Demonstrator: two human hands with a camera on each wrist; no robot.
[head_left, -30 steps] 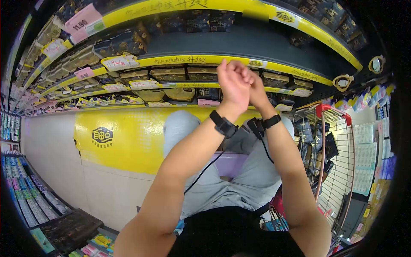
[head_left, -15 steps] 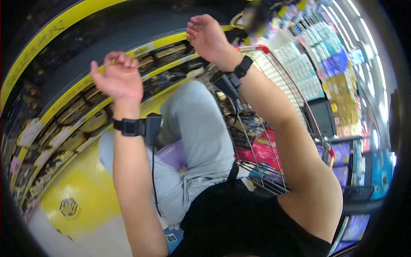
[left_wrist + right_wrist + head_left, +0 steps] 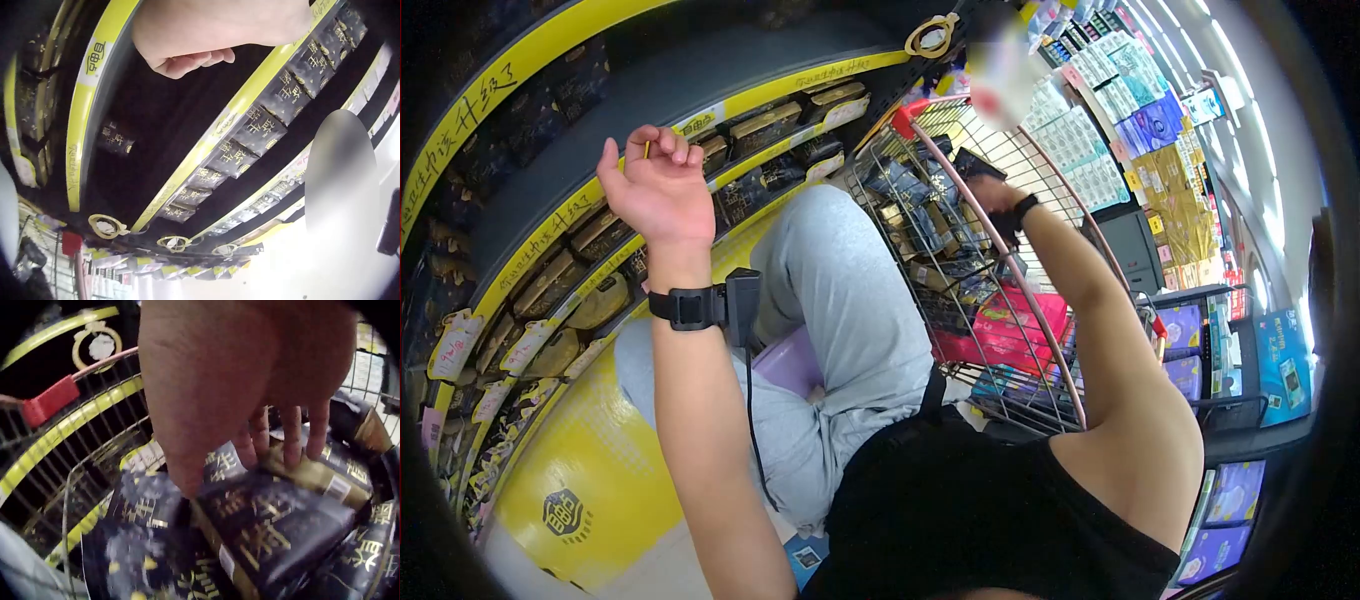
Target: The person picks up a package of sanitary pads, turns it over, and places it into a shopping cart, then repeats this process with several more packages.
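Observation:
My right hand (image 3: 992, 196) reaches down into a wire shopping cart (image 3: 1045, 324). In the right wrist view its fingers (image 3: 291, 434) are spread and fairly straight over black soft packs with gold lettering. The thumb tip is right at the corner of one black pack (image 3: 269, 528), and the fingertips come down by another pack with a gold side (image 3: 319, 478). My left hand (image 3: 662, 195) is raised in front of the shelves, palm up and fingers loosely bent, holding nothing. The left wrist view shows that hand (image 3: 215, 28) before a dark shelf.
Yellow-edged shelves (image 3: 808, 78) with black and gold packs run along the left and front. A pink-red bag (image 3: 1012, 325) lies low in the cart. My bent knee (image 3: 835, 235) is beside the cart. Stacked goods (image 3: 1185, 205) stand beyond it.
The view has turned right toward the cart. My hands have moved apart: the right hand went from the shelf front into the cart, while the left stays raised near the shelves.

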